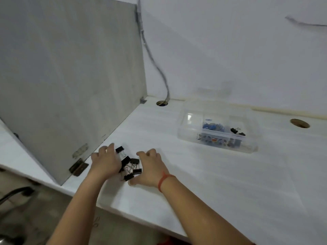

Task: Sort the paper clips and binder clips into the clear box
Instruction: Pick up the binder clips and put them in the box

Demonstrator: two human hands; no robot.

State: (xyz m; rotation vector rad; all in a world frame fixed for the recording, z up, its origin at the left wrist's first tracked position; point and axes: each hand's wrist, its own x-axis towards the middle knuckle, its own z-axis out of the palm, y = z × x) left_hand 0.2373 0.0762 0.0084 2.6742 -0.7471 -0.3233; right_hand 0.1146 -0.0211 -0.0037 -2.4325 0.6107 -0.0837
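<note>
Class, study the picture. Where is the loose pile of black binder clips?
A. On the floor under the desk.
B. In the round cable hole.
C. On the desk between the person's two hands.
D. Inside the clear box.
C: the black binder clips lie on the white desk, flanked by the left hand and the right hand, well apart from the clear box.
</note>
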